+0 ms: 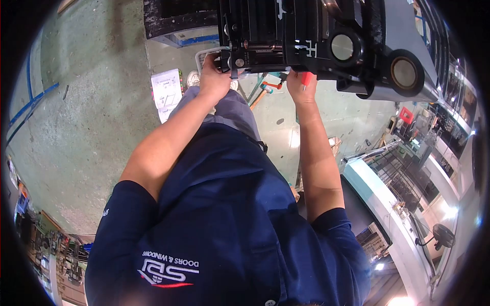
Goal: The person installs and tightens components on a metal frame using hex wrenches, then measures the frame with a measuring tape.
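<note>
Black metal profiles [263, 48] stretch across the top of the head view. My left hand [215, 80] has its fingers curled around the near left edge of these profiles, with the fingertips partly hidden behind a black fitting. My right hand [300, 91] is closed around a red-handled tool [307, 78], just under the near edge of the profiles. A thin metal end shows below the red part; the tool's exact kind is unclear. Round metal-faced rollers [342, 47] sit to the right of the profiles.
A sheet with printed drawings [167, 91] lies at left. Under the profiles, a hammer with a teal head and wooden handle [259, 97] is near an orange-and-black tool [273, 85]. At right stand a white-topped bench [375, 191] and a fan [442, 235].
</note>
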Tool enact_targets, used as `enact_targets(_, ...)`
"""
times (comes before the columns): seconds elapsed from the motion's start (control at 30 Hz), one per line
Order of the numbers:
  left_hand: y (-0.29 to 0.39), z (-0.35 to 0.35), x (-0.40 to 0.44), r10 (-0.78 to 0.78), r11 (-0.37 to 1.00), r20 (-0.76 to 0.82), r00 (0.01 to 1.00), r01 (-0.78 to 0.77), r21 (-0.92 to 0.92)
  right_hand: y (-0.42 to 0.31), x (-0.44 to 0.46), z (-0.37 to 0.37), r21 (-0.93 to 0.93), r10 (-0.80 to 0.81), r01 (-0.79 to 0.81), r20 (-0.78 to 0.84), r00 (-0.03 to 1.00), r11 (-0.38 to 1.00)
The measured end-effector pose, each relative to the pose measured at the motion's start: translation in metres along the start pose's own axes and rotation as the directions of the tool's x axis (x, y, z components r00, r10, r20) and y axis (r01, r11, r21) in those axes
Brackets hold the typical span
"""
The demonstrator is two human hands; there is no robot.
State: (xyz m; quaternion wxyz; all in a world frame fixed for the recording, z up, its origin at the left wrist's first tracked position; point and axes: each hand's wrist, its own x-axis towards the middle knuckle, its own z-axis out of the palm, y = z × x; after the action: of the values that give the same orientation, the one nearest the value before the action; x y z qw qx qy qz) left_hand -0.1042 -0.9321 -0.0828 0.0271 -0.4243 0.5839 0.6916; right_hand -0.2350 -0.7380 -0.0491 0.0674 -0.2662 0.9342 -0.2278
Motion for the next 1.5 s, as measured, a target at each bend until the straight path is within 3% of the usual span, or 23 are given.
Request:
enact_targets(0.13,-0.005,0.002,0.002,-0.018,0.996,0.001,1.000,0.018,-0.085,-0.006,0.004,-0.002,0.042,0.043,-0.042,-0.027,0.999,0.998)
enact_targets(0.2,-0.010,0.004,0.005,-0.014,0.998,-0.015,1.000,0.013,-0.065,-0.011,0.005,-0.002,-0.184,0.014,-0.024,-0.059,0.998,0.983)
enact_targets(0.33,-0.023,0.004,0.011,0.042,0.999,-0.035,0.999,-0.042,-0.003,-0.017,0.009,-0.002,-0.156,0.024,-0.038,-0.094,0.995,0.987)
enact_targets(0.43,-0.019,0.002,0.009,-0.005,1.000,0.019,1.000,0.005,0.028,-0.016,0.012,0.000,-0.202,0.074,-0.087,-0.071,0.995,0.976)
enact_targets(0.53,-0.011,0.002,0.004,-0.007,0.999,-0.032,0.999,0.008,0.034,-0.013,0.015,0.005,-0.118,0.089,-0.104,-0.127,0.988,0.987)
enact_targets(0.6,-0.013,0.003,0.005,0.005,0.999,-0.033,0.999,-0.004,0.032,-0.010,0.017,0.006,-0.211,-0.062,0.020,-0.192,0.979,0.977)
enact_targets(0.77,-0.016,0.003,0.005,0.017,1.000,-0.030,0.999,-0.016,0.007,-0.007,0.020,0.009,-0.242,-0.016,-0.031,-0.190,0.982,0.970)
enact_targets(0.83,-0.016,0.003,0.006,0.026,0.999,-0.030,0.999,-0.027,-0.035,-0.006,0.021,0.011,-0.173,-0.091,0.043,-0.278,0.956,0.984)
enact_targets(0.9,-0.014,0.003,0.005,0.023,1.000,-0.024,0.999,-0.023,-0.019,-0.010,0.018,0.009,-0.110,0.093,-0.118,-0.211,0.973,0.987)
enact_targets(1.0,-0.005,0.000,0.005,0.001,1.000,-0.022,1.000,0.000,0.030,-0.020,0.010,0.011,0.251,0.121,-0.047,-0.287,0.950,0.967)
enact_targets(1.07,-0.010,-0.001,0.007,-0.024,0.998,-0.021,1.000,0.025,0.066,-0.031,0.003,0.025,0.540,0.176,-0.025,-0.230,0.957,0.841)
enact_targets(1.17,-0.023,0.002,0.014,0.046,0.997,-0.020,0.999,-0.045,0.063,-0.050,-0.009,0.045,0.554,0.125,-0.052,-0.095,0.988,0.831)
enact_targets(1.23,-0.019,0.000,0.012,0.044,0.999,-0.016,0.999,-0.045,-0.028,-0.064,-0.004,0.055,0.568,0.067,0.014,-0.122,0.990,0.823)
enact_targets(1.27,-0.020,0.002,0.010,0.050,0.983,-0.006,0.999,-0.050,-0.175,-0.070,-0.002,0.055,0.586,0.068,0.001,-0.096,0.993,0.810)
enact_targets(1.3,-0.022,0.002,0.010,0.045,0.984,-0.028,0.999,-0.049,-0.174,-0.077,0.000,0.054,0.597,0.056,0.005,-0.083,0.995,0.802)
enact_targets(1.37,-0.027,0.001,0.014,0.101,0.980,-0.085,0.991,-0.085,0.181,-0.083,0.003,0.046,0.373,0.010,0.015,-0.064,0.998,0.928)
enact_targets(1.4,-0.040,0.005,0.021,0.119,0.991,-0.062,0.991,-0.115,0.064,-0.084,0.005,0.044,0.304,-0.091,0.122,-0.116,0.989,0.945)
enact_targets(1.5,-0.065,0.018,0.034,0.137,0.979,-0.099,0.986,-0.150,-0.139,-0.069,0.006,0.056,0.366,0.011,0.033,-0.116,0.993,0.930)
